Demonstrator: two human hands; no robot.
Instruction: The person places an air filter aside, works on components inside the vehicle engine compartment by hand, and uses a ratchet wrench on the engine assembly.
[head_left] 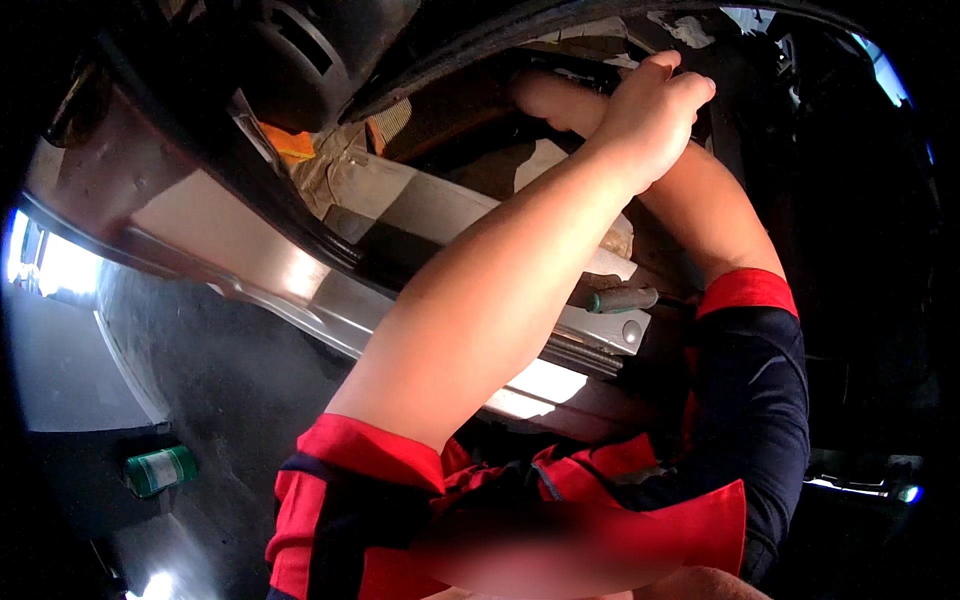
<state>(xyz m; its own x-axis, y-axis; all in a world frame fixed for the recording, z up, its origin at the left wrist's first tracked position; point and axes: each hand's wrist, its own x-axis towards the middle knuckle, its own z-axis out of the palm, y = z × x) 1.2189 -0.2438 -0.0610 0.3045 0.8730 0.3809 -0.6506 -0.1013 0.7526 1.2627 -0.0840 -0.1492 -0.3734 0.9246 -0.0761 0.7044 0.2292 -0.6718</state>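
My left hand [655, 115] is curled closed at the top of the view, inside the opened-up floor area of a vehicle. Whatever its fingers hold, if anything, is out of sight. My right forearm crosses beneath the left wrist, and my right hand [560, 101] reaches low beside dark parts. Its fingers are hidden in shadow. A screwdriver-like tool with a grey and green handle [625, 300] lies below the crossed arms, near the right cuff. Neither hand touches it.
A metal door sill [400, 200] with black rubber seal runs diagonally under my left forearm. Orange material [288, 143] shows near its upper end. On the ground at the lower left lies a green container [160, 470]. Dark trim surrounds the upper edge.
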